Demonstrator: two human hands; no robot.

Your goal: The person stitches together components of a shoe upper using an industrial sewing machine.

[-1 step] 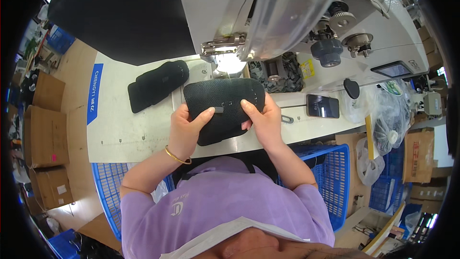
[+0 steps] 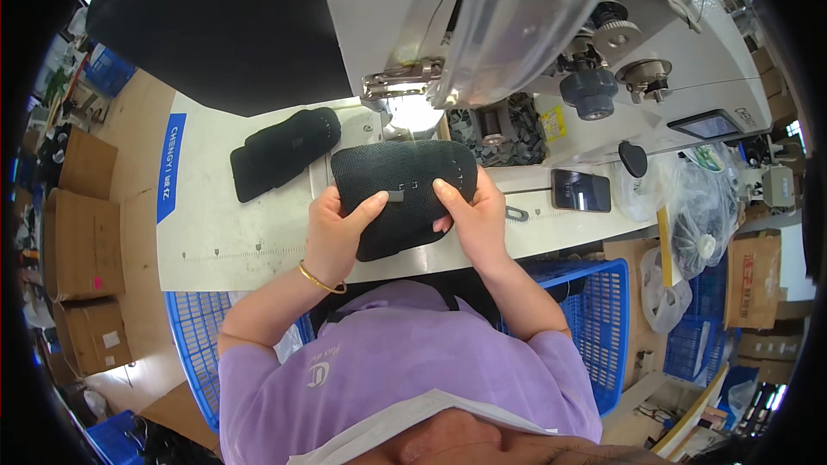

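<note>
Between my hands, just in front of the sewing machine's lit needle area (image 2: 403,84), is a black mesh fabric piece (image 2: 401,164). My left hand (image 2: 334,228) grips its left side, with the thumb against a small grey tag (image 2: 395,196) on its face. Gripping the right side is my right hand (image 2: 479,215), its thumb pressed on top near some small pale marks. The other fingers are mostly hidden beneath the fabric. To the left, similar black fabric pieces (image 2: 289,152) lie overlapping on the white machine table (image 2: 233,250).
A tray (image 2: 541,159) of small grey tags stands right of the needle area. A phone (image 2: 581,190) and a metal tool's looped end (image 2: 516,213) lie farther right, by plastic bags (image 2: 698,215). Blue baskets (image 2: 603,327) stand below the table's front edge.
</note>
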